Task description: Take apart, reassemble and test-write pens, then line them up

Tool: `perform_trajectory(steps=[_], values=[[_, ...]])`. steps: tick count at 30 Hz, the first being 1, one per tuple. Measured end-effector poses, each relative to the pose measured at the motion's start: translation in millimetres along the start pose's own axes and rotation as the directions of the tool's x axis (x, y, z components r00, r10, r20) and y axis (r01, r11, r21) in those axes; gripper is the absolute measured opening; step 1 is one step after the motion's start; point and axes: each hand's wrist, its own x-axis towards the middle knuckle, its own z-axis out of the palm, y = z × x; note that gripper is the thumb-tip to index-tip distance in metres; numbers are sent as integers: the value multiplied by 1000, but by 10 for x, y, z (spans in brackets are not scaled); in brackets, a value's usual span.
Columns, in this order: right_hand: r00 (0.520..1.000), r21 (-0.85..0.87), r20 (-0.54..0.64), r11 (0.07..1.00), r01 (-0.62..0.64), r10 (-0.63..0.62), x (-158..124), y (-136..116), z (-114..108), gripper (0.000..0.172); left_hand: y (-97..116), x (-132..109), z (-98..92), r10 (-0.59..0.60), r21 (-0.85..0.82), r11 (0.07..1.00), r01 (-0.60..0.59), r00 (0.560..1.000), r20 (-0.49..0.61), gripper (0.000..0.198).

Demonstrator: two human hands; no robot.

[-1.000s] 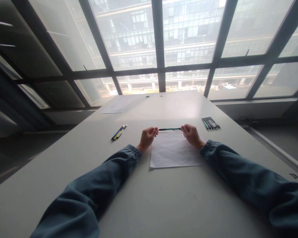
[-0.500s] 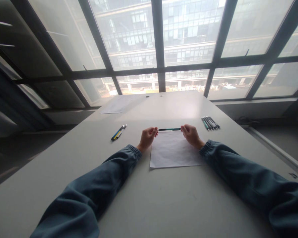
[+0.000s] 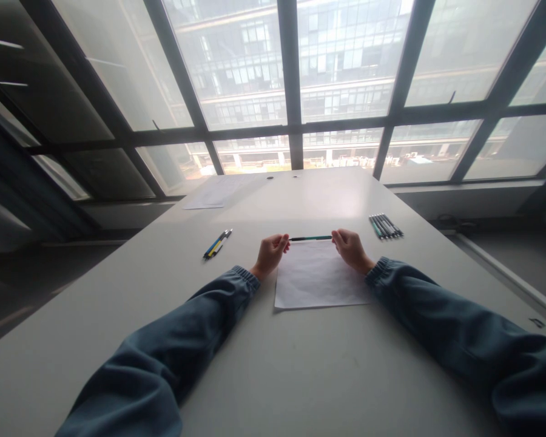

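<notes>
A slim pen [image 3: 311,238], black at the left and green toward the right, stretches level between my two hands. My left hand [image 3: 271,252] pinches its left end, and my right hand [image 3: 349,247] pinches its right end. Both hands are closed, with the fingertips on the pen's ends. Beneath the pen and between the hands lies a sheet of white paper [image 3: 321,279] on the table. The ends of the pen are partly hidden by my fingers.
Left of my hands lie a few pens [image 3: 217,244] in blue, yellow and black. Several dark and green pens [image 3: 386,226] lie in a row at the right. More paper [image 3: 209,195] rests at the far left of the white table [image 3: 264,364]; windows stand behind.
Both hands keep their places and their hold. The pen seems to have turned slightly about its length: the clip seen near its right end earlier no longer shows.
</notes>
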Motion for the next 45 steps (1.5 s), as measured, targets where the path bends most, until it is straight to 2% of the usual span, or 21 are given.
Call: perform_trajectory(steps=[45], values=[[1000,9,6,1000,-19,19,-2,-48,-5,59,1,-1,4,-20,-3,1000,20,999,31,61]])
